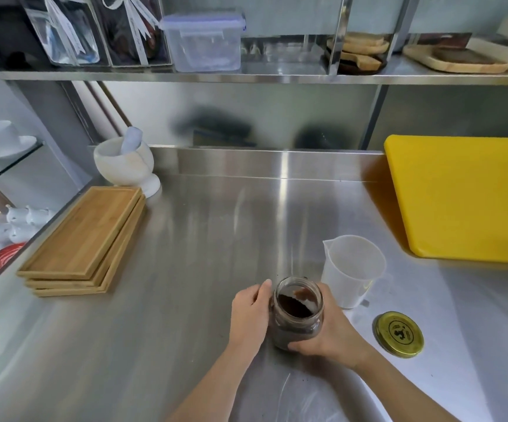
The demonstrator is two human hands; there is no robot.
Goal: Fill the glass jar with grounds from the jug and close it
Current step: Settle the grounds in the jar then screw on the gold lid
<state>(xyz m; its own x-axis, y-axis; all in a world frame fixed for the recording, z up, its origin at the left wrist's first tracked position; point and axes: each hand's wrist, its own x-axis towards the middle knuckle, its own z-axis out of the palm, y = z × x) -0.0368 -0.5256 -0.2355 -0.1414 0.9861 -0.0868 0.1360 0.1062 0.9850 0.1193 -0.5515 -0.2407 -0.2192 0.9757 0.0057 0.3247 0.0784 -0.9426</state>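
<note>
A glass jar holding dark brown grounds stands open-mouthed on the steel counter near the front. My left hand wraps its left side and my right hand wraps its right side and base. A translucent white plastic jug stands upright just behind and to the right of the jar; it looks empty. The gold metal lid lies flat on the counter, to the right of the jar and apart from it.
A stack of wooden trays lies at the left. A white mortar with pestle stands behind them. A yellow cutting board covers the right rear. A shelf above holds a plastic container and wooden plates.
</note>
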